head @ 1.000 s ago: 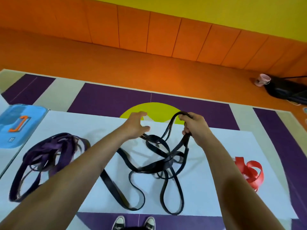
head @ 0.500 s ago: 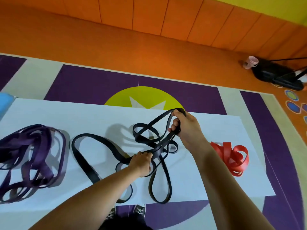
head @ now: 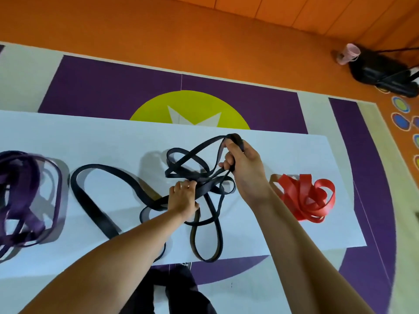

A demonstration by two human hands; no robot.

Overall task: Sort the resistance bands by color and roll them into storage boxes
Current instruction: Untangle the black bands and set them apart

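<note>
White table (head: 294, 155), pink cup (head: 348, 53), black bag (head: 381, 73), orange floor (head: 181, 30)

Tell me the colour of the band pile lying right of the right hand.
The band pile is red; the head view shows it.

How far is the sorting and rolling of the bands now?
Sorting looks done: purple rubber bands lie left, red rubber bands right on the white table. In hand: the left hand and right hand grip the tangled black rubber bands. Remaining: nothing is rolled; no storage box shows.
</note>
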